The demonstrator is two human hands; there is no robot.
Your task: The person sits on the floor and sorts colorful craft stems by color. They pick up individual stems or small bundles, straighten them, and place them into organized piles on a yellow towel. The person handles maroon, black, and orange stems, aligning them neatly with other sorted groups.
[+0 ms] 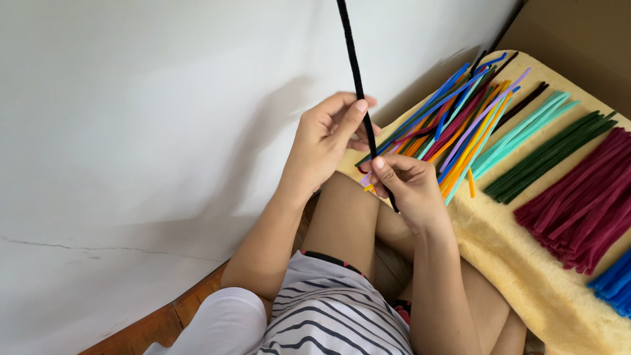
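Observation:
A long black pipe cleaner point(351, 49) stands nearly upright, running past the top of the view. My left hand point(323, 141) pinches it between thumb and fingers about midway. My right hand point(407, 190) grips its lower end just below. Both hands hover over my bent knees, next to a mixed pile of coloured pipe cleaners point(453, 121).
A yellow towel point(519, 263) on the right carries sorted bundles: teal point(526, 131), dark green point(555, 154), maroon point(585, 204) and blue point(614, 283). A white wall fills the left. A brown cardboard box point(578, 39) sits at top right. Wooden floor shows below left.

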